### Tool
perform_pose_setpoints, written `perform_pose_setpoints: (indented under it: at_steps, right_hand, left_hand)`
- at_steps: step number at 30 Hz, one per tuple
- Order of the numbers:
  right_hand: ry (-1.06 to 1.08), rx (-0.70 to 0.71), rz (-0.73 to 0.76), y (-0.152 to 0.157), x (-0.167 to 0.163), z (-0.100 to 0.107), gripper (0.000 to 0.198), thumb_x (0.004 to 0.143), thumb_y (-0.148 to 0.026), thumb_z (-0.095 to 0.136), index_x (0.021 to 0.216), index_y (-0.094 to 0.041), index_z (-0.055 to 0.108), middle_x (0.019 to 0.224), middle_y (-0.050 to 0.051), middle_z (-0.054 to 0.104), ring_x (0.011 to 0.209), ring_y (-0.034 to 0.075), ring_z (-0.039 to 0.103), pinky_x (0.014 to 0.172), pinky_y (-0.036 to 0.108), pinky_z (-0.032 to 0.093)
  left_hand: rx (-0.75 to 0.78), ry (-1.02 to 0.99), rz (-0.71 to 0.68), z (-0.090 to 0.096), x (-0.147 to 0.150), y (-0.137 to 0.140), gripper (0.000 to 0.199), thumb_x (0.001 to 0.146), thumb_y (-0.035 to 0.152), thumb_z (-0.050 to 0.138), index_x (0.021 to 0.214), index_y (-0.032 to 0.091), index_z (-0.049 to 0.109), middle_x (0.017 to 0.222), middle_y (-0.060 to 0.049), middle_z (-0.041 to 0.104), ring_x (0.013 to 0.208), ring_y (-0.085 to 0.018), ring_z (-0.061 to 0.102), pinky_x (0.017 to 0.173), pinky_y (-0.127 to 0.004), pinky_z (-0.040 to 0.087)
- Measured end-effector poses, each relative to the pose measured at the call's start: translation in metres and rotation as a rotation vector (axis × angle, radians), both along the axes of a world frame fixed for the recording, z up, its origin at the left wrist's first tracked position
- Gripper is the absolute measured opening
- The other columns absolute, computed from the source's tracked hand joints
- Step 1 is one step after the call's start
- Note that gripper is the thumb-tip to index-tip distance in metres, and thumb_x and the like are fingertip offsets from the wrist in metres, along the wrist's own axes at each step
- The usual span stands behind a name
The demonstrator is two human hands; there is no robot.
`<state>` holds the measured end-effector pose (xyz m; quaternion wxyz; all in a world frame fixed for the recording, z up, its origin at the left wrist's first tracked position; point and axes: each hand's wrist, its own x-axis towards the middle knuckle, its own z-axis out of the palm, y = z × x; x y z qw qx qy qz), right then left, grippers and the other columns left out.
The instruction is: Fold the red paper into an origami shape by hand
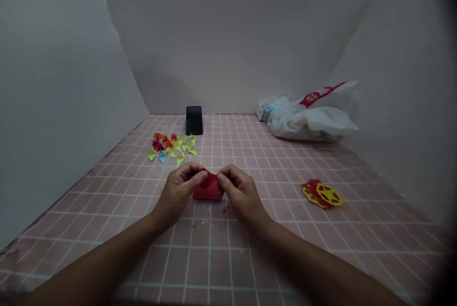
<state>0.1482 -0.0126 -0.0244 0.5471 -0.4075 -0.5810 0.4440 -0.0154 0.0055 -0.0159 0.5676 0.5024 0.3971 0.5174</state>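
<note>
Between my two hands a sheet of red paper [207, 183] is held up, its upper edge bent. My left hand [183, 186] pinches its left top corner between thumb and fingers. On the right side, my right hand [240, 191] grips the other corner the same way. Under the red paper, slivers of yellow and bluish purple show, perhaps more paper; most of it is hidden. Small folded paper figures in yellow-green [180, 158], orange [167, 142], red [158, 145] and blue [163, 156] lie in a group beyond my left hand.
A black phone-like device [193, 120] leans at the back. Toward the back right lie a white plastic bag [310, 123] and a small patterned box [263, 112]. Yellow and red star-shaped cutouts [329, 194] lie at the right. Pale walls enclose the pink gridded tabletop [278, 168].
</note>
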Motion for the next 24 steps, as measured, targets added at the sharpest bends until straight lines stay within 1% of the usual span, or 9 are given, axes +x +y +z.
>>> perform_pose_setpoints:
  at_steps: [3, 10, 18, 24]
  right_hand:
    - [0.049, -0.053, 0.024, 0.0003, -0.0001, -0.0004, 0.02, 0.092, -0.037, 0.055, 0.08, -0.021, 0.057, 0.069, -0.001, 0.054, 0.064, 0.014, 0.052, 0.06, 0.028, 0.043]
    - [0.083, -0.079, 0.083, -0.0015, -0.0019, 0.0001, 0.024, 0.092, -0.039, 0.056, 0.077, -0.02, 0.058, 0.069, -0.001, 0.054, 0.063, 0.014, 0.052, 0.06, 0.028, 0.044]
    - [0.099, -0.03, 0.097, -0.0014, -0.0013, 0.0022, 0.022, 0.09, -0.038, 0.062, 0.079, -0.019, 0.062, 0.069, -0.002, 0.057, 0.062, 0.013, 0.051, 0.06, 0.026, 0.044]
    - [0.078, -0.019, 0.091, -0.001, -0.0014, 0.0015, 0.022, 0.09, -0.04, 0.061, 0.08, -0.02, 0.063, 0.069, -0.001, 0.057, 0.062, 0.013, 0.053, 0.059, 0.027, 0.045]
  left_hand:
    - [-0.042, -0.061, -0.012, -0.0039, -0.0003, 0.0027, 0.023, 0.073, 0.032, 0.083, 0.082, 0.016, 0.068, 0.074, 0.001, 0.069, 0.067, -0.011, 0.063, 0.067, -0.023, 0.051]
    - [-0.067, -0.076, 0.006, -0.0026, 0.0003, 0.0028, 0.026, 0.07, 0.032, 0.086, 0.081, 0.015, 0.069, 0.073, 0.001, 0.069, 0.066, -0.01, 0.062, 0.065, -0.022, 0.051]
    - [-0.083, -0.095, -0.014, -0.0002, 0.0016, 0.0008, 0.025, 0.071, 0.031, 0.085, 0.08, 0.014, 0.068, 0.071, 0.001, 0.068, 0.064, -0.01, 0.061, 0.063, -0.022, 0.049]
    - [-0.103, -0.123, -0.023, 0.0001, 0.0018, 0.0009, 0.026, 0.071, 0.031, 0.085, 0.08, 0.014, 0.068, 0.071, 0.001, 0.068, 0.064, -0.01, 0.062, 0.063, -0.022, 0.05]
